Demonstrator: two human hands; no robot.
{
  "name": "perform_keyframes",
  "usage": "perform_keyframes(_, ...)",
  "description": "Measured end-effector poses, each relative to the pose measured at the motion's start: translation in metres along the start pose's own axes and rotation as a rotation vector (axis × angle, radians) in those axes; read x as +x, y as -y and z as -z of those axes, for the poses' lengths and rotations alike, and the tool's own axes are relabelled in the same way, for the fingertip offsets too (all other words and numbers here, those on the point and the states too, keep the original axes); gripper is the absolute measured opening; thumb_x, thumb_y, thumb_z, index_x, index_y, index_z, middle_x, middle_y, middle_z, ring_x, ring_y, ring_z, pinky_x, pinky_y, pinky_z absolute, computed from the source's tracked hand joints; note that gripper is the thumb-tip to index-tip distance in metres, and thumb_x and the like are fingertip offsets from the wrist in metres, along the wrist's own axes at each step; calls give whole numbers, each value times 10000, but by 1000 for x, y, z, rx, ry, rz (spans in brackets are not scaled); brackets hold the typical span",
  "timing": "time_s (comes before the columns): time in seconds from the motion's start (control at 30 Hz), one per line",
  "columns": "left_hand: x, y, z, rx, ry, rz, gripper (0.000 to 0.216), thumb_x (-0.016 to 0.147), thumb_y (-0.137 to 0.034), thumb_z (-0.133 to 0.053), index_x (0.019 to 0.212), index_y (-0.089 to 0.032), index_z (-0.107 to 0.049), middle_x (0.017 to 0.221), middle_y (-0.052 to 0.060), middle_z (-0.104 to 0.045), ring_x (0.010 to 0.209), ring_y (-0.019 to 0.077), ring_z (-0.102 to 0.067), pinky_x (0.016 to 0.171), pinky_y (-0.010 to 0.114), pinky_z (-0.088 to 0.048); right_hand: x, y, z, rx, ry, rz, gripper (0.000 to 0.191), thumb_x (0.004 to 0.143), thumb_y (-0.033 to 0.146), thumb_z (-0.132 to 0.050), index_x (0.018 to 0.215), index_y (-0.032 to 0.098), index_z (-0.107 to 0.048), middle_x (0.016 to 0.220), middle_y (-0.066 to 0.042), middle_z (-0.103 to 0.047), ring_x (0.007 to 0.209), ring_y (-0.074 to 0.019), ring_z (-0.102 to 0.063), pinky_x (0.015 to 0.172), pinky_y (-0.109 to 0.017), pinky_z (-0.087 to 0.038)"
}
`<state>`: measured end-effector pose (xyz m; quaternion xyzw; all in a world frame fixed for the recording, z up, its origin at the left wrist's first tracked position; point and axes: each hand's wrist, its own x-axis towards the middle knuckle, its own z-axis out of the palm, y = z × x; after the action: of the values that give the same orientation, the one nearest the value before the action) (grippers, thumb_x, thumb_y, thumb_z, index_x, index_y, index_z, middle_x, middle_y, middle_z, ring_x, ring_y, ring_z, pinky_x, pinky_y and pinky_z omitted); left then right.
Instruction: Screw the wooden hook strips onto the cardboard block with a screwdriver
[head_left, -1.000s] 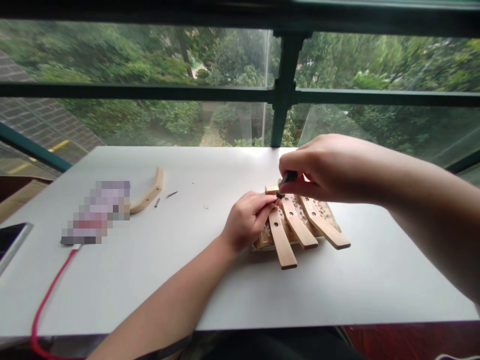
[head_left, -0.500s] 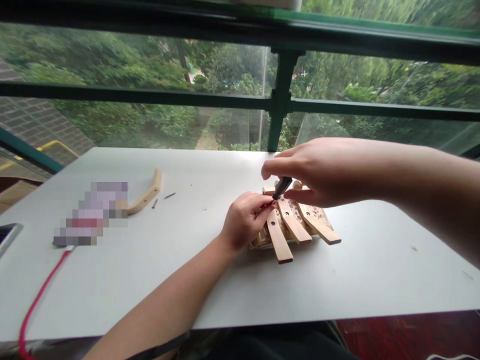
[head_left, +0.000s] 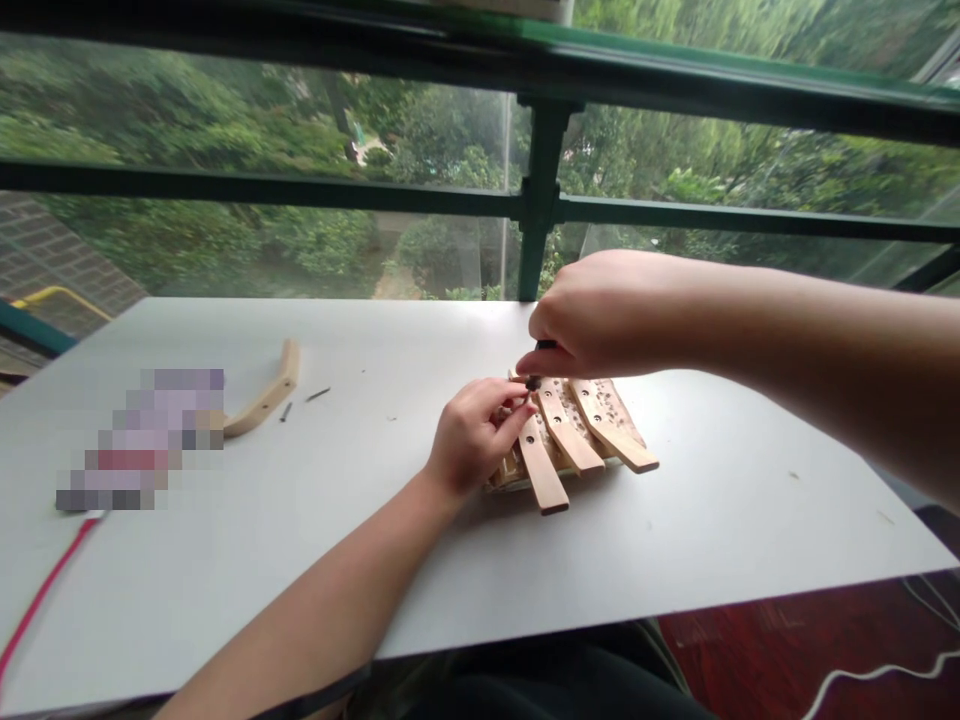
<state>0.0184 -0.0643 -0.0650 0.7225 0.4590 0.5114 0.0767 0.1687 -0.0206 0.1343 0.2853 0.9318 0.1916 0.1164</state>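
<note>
A wooden assembly (head_left: 574, 435) of three flat slats with holes, fixed on a pale base, lies on the white table (head_left: 675, 540). My left hand (head_left: 476, 432) rests on its left side, fingers pinched at the top of the left slat; what they hold is too small to make out. My right hand (head_left: 600, 315) hovers just above, closed round a small black tool (head_left: 534, 380) whose tip points down at the same spot beside my left fingertips.
A curved wooden piece (head_left: 264, 400) lies at the left with two small dark screws (head_left: 300, 402) beside it. A blurred object (head_left: 142, 435) and a red cable (head_left: 37, 600) sit further left. A green window frame (head_left: 536, 205) runs behind the table; a white cable (head_left: 885, 675) lies on the floor.
My right hand has turned and closed more tightly over the black tool, bringing it more upright over the left slat. The view has swung slightly right. My left hand stays pinched in place.
</note>
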Motion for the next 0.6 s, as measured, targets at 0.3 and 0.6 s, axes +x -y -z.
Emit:
perform_keyframes(0.3, 3, -1, 3, -21, 29, -11, 115, 911, -261, -667, 947, -194, -752, 899, 41, -770, 766, 159, -667, 725, 282, -531, -5, -13, 1, 82, -5, 199, 327, 872, 307, -627, 1184, 218, -663, 878, -42, -713, 690, -154, -582, 612, -281, -308)
perform_keyframes(0.6, -1, 0, 1, -30, 51, 34, 152, 927, -234, -617, 1024, -184, -723, 974, 57, -765, 754, 152, -670, 725, 284, -547, 2, -4, 7, -71, 78, 60, 407, 936, 478, -531, 889, 143, -757, 712, -91, -695, 784, -243, -639, 674, -334, -356)
